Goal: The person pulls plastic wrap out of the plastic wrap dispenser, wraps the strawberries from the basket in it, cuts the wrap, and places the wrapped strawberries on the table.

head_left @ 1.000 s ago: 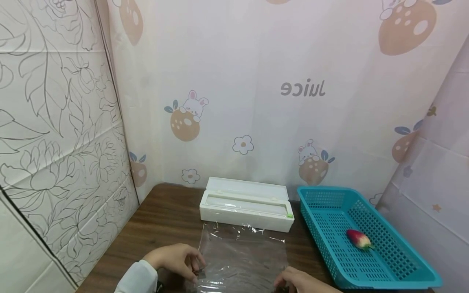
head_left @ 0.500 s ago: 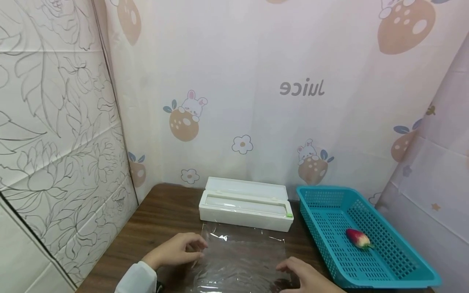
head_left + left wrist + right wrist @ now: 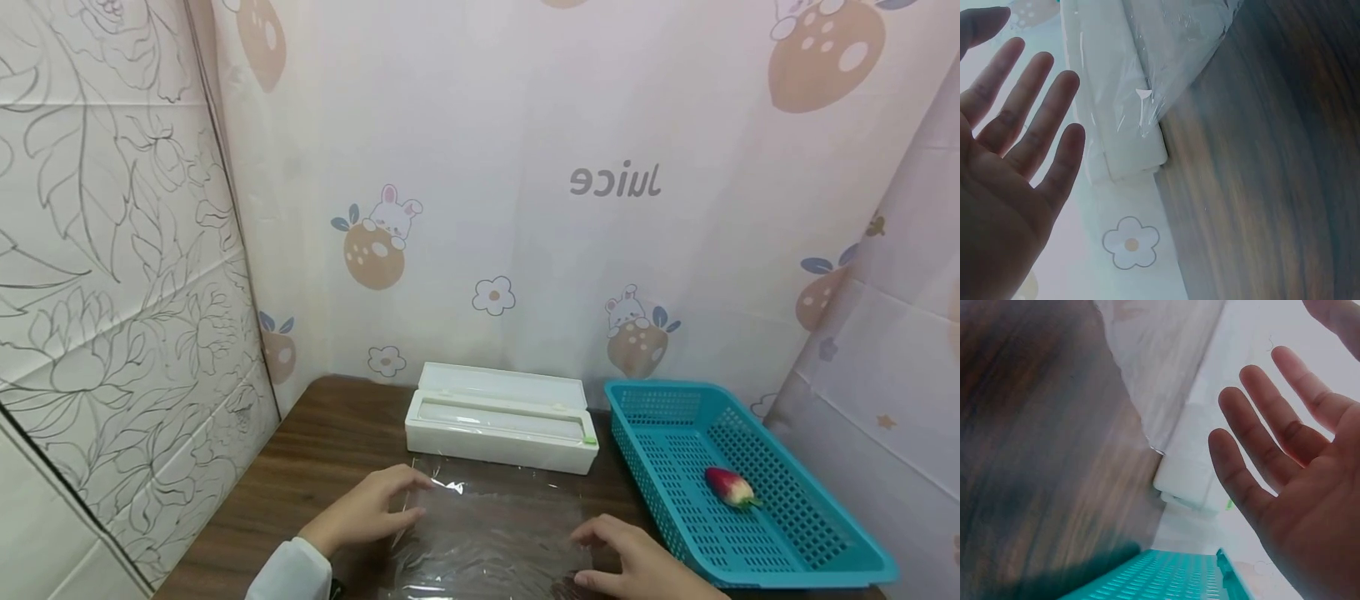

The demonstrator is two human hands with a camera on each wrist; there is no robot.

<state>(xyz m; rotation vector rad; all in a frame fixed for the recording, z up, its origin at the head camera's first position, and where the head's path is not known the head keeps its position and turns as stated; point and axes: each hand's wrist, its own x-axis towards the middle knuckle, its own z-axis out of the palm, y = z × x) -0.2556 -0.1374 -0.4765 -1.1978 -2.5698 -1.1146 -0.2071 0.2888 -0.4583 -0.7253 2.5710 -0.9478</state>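
A sheet of clear cling film (image 3: pixel 491 533) lies on the table, drawn out toward me from a white cling film dispenser (image 3: pixel 498 450) whose lid is up. My left hand (image 3: pixel 367 512) is at the film's left edge, thumb and fingers spread apart. On the other side my right hand (image 3: pixel 633 560) is at the right edge with fingers extended and thumb apart. Both wrist views show bare palms with nothing in them. In the left wrist view the film (image 3: pixel 1179 44) hangs over the dispenser's front. The film's near end runs out of the head view.
A teal plastic basket (image 3: pixel 795 579) stands right of the dispenser, close to my right hand. Inside it is a small red-and-cream fruit or vegetable (image 3: pixel 731 487) with a green tip. Printed curtains back the dark wooden table (image 3: pixel 337 433).
Both hands have let go of the film's edges; their fingers have straightened and risen slightly. The film lies flatter, and the dispenser and basket stay put.
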